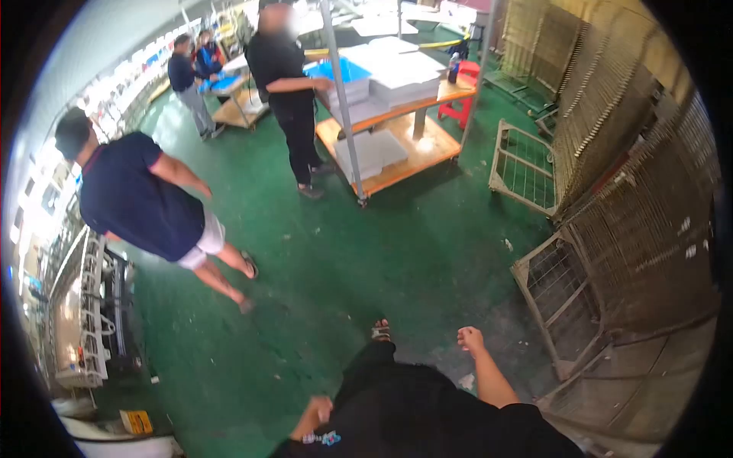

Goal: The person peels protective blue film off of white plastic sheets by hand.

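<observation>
My left hand (318, 413) hangs low by the front of my black shirt (427, 412), its fingers curled in and a little blurred, with nothing showing in it. Out to the right, my right hand (471, 339) swings forward over the green floor (382, 252) in a loose fist, and no object shows there either. Between the two hands, one sandalled foot (381, 330) is stepping forward. The nearest thing to the right hand is a metal-framed rack (561, 305), apart from it.
Tall wire racks (626, 160) line the right side. Ahead stands a wheeled cart (397, 172) with stacked white sheets (405, 80), a person (286, 84) beside it. Another person (141, 191) walks at left, near a machine (84, 320). A red stool (458, 111) stands behind the cart.
</observation>
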`<move>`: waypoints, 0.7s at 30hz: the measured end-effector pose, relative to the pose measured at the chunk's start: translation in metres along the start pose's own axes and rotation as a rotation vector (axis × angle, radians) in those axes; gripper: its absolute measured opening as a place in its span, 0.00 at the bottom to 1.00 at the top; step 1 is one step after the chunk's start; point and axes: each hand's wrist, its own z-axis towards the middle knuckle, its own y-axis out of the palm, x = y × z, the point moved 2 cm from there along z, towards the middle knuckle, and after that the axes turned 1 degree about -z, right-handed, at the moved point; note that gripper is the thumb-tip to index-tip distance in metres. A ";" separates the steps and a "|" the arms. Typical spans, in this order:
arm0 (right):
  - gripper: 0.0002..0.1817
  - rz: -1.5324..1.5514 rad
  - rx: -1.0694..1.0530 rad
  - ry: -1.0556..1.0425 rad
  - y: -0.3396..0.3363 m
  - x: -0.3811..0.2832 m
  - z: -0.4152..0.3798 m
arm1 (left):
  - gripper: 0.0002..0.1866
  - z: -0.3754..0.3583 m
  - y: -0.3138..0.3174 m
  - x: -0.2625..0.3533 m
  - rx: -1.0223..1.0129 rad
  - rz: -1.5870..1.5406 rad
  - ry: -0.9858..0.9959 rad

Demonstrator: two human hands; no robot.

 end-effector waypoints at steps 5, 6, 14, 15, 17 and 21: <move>0.13 -0.053 0.010 0.018 -0.025 0.009 0.058 | 0.15 0.086 -0.009 0.318 0.147 0.125 0.502; 0.13 0.085 0.088 0.094 -0.032 -0.008 0.055 | 0.17 0.098 -0.005 0.379 0.148 0.177 0.591; 0.14 0.193 0.030 0.419 -0.073 -0.048 0.166 | 0.18 0.175 0.081 0.663 0.324 0.110 0.760; 0.15 0.095 -0.025 0.410 -0.087 -0.061 0.193 | 0.18 0.180 0.105 0.673 0.297 0.055 0.651; 0.15 -0.090 -0.070 0.344 -0.133 -0.095 0.251 | 0.18 0.177 0.152 0.690 0.238 -0.026 0.414; 0.16 -0.309 0.319 -0.342 -0.347 -0.281 0.412 | 0.19 0.132 0.173 0.842 0.416 0.117 0.823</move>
